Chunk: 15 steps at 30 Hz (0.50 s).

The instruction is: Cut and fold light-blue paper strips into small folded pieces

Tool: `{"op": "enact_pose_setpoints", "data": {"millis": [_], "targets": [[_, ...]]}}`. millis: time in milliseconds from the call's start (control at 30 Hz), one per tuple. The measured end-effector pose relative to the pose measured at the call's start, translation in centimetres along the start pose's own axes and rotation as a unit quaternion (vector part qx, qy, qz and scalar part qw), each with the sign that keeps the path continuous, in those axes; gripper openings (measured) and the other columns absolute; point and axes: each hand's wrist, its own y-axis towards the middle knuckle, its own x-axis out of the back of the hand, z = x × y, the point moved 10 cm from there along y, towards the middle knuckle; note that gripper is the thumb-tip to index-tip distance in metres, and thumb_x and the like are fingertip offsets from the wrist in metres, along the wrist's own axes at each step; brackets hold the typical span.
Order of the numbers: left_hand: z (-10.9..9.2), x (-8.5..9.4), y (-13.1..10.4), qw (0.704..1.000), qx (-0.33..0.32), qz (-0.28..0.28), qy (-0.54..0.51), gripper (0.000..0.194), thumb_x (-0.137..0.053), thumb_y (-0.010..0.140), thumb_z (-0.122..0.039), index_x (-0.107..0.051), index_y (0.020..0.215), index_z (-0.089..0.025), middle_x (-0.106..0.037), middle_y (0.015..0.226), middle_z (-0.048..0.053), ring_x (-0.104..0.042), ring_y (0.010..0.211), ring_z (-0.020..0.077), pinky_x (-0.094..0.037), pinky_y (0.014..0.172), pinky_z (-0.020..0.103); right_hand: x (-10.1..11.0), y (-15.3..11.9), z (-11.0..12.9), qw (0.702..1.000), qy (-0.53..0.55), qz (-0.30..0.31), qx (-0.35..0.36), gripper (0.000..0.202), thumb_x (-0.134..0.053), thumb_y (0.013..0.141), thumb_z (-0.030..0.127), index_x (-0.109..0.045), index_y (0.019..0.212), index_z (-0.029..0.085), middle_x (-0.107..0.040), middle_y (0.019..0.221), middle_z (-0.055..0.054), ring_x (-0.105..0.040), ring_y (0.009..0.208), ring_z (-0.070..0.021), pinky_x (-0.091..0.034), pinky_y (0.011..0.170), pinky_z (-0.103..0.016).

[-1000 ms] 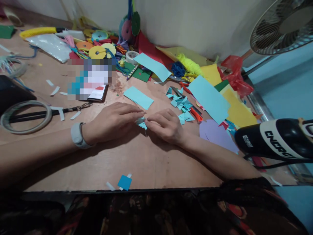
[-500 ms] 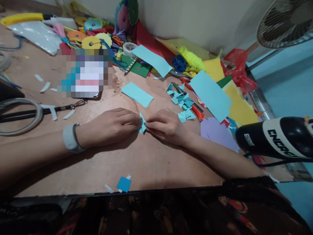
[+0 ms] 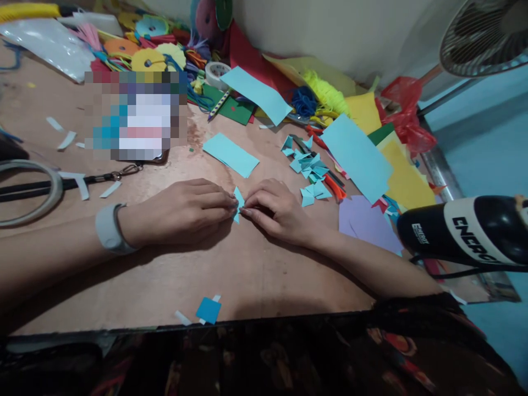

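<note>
A small folded piece of light blue paper (image 3: 237,199) is pinched between my two hands, just above the table. My left hand (image 3: 185,212), with a grey band on its wrist, grips the paper's left side with its fingertips. On the other side, my right hand (image 3: 274,212) has thumb and forefinger closed on its edge. The fingers hide part of the fold. Beyond the hands lies a small stack of light blue paper strips (image 3: 231,155). To the right sits a heap of folded light blue paper pieces (image 3: 308,165), partly over orange-handled scissors (image 3: 335,188).
A black bottle (image 3: 462,231) lies at the right, near purple paper (image 3: 363,220) and a large light blue sheet (image 3: 358,157). Craft discs, yarn and a tape roll (image 3: 216,72) fill the back. A blue square (image 3: 208,310) lies at the front edge.
The folded paper shows narrower between my fingers. My right thumb and forefinger have shifted slightly left along its edge. The camera view has moved a little.
</note>
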Motion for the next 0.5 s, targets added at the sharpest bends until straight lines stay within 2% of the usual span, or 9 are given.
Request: {"op": "enact_pose_setpoints", "data": {"millis": [200, 500], "targets": [[-0.31, -0.28, -0.02, 0.999, -0.005, 0.004, 0.036, 0.021, -0.051, 0.094, -0.018, -0.070, 0.100, -0.017, -0.072, 0.105, 0.008, -0.067, 0.097, 0.0214, -0.054, 0.086, 0.034, -0.45, 0.38, -0.09, 0.999, -0.032, 0.011, -0.020, 0.012, -0.055, 0.095, 0.027, -0.055, 0.085, 0.020, -0.064, 0.093, -0.007, -0.053, 0.090, -0.0212, -0.040, 0.082, -0.038], [-0.62, -0.28, -0.21, 0.999, -0.034, 0.002, 0.038, 0.020, -0.051, 0.095, -0.019, -0.070, 0.098, -0.019, -0.071, 0.107, 0.007, -0.066, 0.100, 0.0199, -0.054, 0.088, 0.033, -0.98, 0.54, -0.45, 0.998, -0.054, 0.023, -0.020, 0.017, -0.052, 0.097, 0.033, -0.054, 0.086, 0.020, -0.062, 0.097, -0.009, -0.051, 0.093, -0.0228, -0.039, 0.083, -0.038]]}}
